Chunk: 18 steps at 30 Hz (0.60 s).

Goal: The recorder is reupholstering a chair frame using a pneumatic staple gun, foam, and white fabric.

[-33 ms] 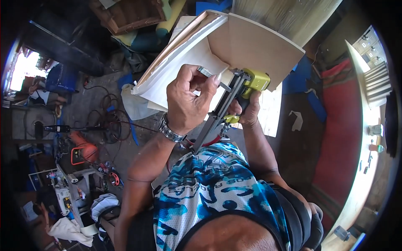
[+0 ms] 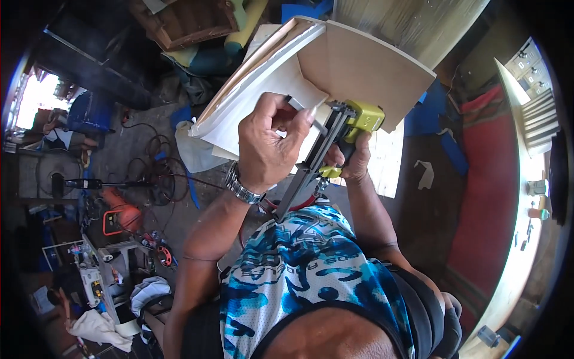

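My right hand (image 2: 359, 158) grips a yellow-green air stapler (image 2: 366, 115) by its dark handle, just in front of my chest. Its long dark magazine (image 2: 299, 185) slants down toward my shirt, and a red hose (image 2: 302, 204) shows at the handle's lower end. Pinched in the fingers of my left hand (image 2: 269, 140) is a short strip (image 2: 294, 103) that looks like joined staples, close to the upper end of the magazine. The thumb hides part of the strip. A metal watch (image 2: 242, 185) circles my left wrist.
Beyond the stapler stands a board panel box (image 2: 365, 66) with white lining (image 2: 263, 90). Hoses (image 2: 158, 152) coil on the floor at left, near an orange tool (image 2: 122, 209). A red cloth (image 2: 478, 209) and long pale board (image 2: 526, 197) lie right. Another person (image 2: 63, 134) sits far left.
The strip in my left fingers has turned slightly, its exposed end going from shiny silver to dark. Both hands and the stapler stay nearly in place.
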Available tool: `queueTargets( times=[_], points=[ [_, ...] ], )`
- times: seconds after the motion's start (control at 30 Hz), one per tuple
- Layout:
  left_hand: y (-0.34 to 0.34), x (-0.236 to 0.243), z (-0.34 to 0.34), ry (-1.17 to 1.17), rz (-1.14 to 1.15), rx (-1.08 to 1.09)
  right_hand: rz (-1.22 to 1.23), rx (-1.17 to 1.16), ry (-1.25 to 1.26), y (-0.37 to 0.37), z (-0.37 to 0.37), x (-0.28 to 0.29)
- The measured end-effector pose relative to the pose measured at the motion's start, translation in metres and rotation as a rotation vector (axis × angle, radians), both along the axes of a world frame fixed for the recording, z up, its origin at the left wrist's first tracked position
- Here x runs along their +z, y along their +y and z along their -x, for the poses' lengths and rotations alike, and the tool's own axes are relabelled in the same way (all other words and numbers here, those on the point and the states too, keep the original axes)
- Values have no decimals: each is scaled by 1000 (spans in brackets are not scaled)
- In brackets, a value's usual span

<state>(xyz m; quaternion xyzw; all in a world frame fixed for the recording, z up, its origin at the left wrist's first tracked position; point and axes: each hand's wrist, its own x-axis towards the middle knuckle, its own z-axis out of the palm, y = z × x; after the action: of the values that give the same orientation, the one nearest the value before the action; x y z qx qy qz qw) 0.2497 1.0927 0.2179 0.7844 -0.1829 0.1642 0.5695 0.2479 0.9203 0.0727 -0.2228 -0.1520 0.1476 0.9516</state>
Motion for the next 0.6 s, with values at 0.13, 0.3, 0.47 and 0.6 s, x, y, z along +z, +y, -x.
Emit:
queueTargets(
  times=[0.13, 0.3, 0.47, 0.6],
  points=[
    [-3, -7, 1, 152, -313, -100, 3, 34, 7, -6, -9, -11],
    [20, -43, 36, 263, -190, 26, -188, 51, 20, -23, -28, -14],
    [10, -103, 103, 420, -134, 9, -202, -37, 137, -36, -40, -13],
    [-7, -122, 99, 253, -192, 262, -81, -27, 142, -31, -34, -13]
  ],
)
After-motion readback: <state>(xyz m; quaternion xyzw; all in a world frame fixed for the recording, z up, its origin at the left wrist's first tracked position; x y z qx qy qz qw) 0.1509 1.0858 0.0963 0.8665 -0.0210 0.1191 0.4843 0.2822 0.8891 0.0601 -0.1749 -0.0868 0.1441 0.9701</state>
